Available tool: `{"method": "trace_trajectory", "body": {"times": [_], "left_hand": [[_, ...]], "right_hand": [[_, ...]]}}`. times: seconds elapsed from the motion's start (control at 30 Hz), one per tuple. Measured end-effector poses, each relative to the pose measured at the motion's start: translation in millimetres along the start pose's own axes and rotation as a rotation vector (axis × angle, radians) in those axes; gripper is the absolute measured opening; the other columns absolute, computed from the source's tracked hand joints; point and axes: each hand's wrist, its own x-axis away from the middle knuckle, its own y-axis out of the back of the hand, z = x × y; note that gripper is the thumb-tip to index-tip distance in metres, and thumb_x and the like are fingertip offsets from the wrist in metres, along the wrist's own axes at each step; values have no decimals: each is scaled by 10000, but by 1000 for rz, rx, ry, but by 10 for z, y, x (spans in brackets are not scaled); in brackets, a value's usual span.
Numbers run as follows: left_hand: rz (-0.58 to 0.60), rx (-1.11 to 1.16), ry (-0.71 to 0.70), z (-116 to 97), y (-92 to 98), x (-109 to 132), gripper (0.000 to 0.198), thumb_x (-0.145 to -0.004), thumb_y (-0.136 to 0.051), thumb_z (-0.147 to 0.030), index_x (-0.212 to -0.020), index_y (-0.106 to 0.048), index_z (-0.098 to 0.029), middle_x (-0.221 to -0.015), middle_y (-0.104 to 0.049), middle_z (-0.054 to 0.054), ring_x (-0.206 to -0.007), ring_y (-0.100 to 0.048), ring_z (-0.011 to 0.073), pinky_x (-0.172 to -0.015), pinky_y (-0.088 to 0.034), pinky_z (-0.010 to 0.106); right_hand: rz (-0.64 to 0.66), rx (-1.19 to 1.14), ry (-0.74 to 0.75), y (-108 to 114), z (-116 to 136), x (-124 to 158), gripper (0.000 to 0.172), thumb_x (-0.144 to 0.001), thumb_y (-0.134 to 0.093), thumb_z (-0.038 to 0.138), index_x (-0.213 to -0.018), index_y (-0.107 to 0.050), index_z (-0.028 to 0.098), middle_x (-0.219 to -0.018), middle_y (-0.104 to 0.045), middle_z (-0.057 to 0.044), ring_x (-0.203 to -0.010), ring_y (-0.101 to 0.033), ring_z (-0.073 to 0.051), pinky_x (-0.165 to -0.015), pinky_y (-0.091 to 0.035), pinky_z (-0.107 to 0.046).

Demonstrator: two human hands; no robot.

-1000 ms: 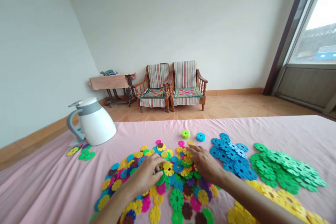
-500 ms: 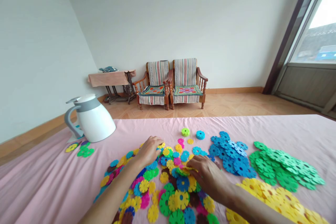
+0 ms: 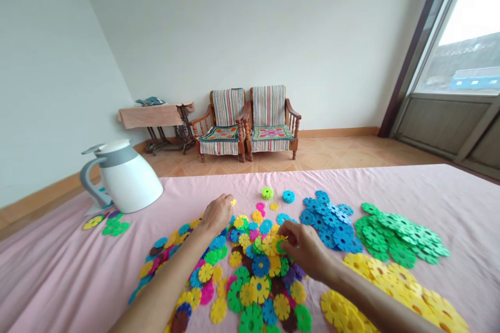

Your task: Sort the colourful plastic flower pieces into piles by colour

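Observation:
A mixed heap of flat plastic flower discs (image 3: 250, 265) in many colours lies on the pink cloth before me. My left hand (image 3: 216, 213) rests at the heap's far left edge, fingers curled over a small yellow disc (image 3: 233, 202) at its fingertips. My right hand (image 3: 302, 247) sits on the middle of the heap, thumb and fingers pinched at a yellow disc (image 3: 273, 243) beside a green one. Sorted piles lie to the right: blue discs (image 3: 332, 221), green discs (image 3: 398, 237) and yellow discs (image 3: 390, 291).
A white jug with a grey handle (image 3: 123, 177) stands at the far left, a few discs (image 3: 107, 223) beside it. Two lone discs, green (image 3: 267, 193) and blue (image 3: 288, 196), lie beyond the heap. Two wooden armchairs (image 3: 246, 125) and a side table (image 3: 156, 114) stand by the far wall.
My left hand has slid from the middle of the heap out to its far left edge. My right hand has drawn back toward me and closed into a pinch. The heap got spread.

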Motion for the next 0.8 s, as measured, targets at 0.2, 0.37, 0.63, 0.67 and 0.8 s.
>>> {"method": "trace_trajectory", "body": {"times": [0.2,0.37,0.63,0.67,0.8], "left_hand": [[-198,137,77,-102,180,42,218,-865,-441,-236,-845,-652,-182,-971,-588,57,-809,-607,145,-729,-457,239],[-75,501,73,-372,308,307,229,-835,-469,-281,-781,-658,-165,-709,-658,9,-660,-599,140,-635,-454,218],[-38,493,118,-437,351,674,221,-793,-507,-253,-928,-666,-182,-920,-687,48,-697,-617,142,-706,-498,261],[-40,496,130,-415,372,722,215,-804,-500,-265,-914,-666,-184,-895,-692,46,-720,-623,154,-711,-503,270],[-67,483,131,-314,393,951,207,-834,-480,-283,-890,-658,-195,-889,-692,49,-794,-632,182,-745,-512,305]], "right_hand": [[-22,-5,38,18,23,14,158,-747,-498,181,-718,-653,195,-711,-662,-7,-663,-593,-141,-602,-390,-231],[-20,-48,8,29,1,46,136,-716,-513,171,-729,-646,196,-697,-668,4,-642,-607,-135,-569,-397,-219],[-32,-101,13,45,50,104,137,-764,-512,240,-672,-605,198,-667,-653,7,-639,-604,-138,-581,-424,-220],[-44,-110,8,89,61,106,159,-783,-499,260,-682,-606,198,-681,-654,4,-652,-606,-140,-591,-429,-223],[-49,-110,14,400,29,178,240,-844,-452,334,-735,-614,195,-632,-599,10,-602,-549,-134,-538,-393,-234]]}}
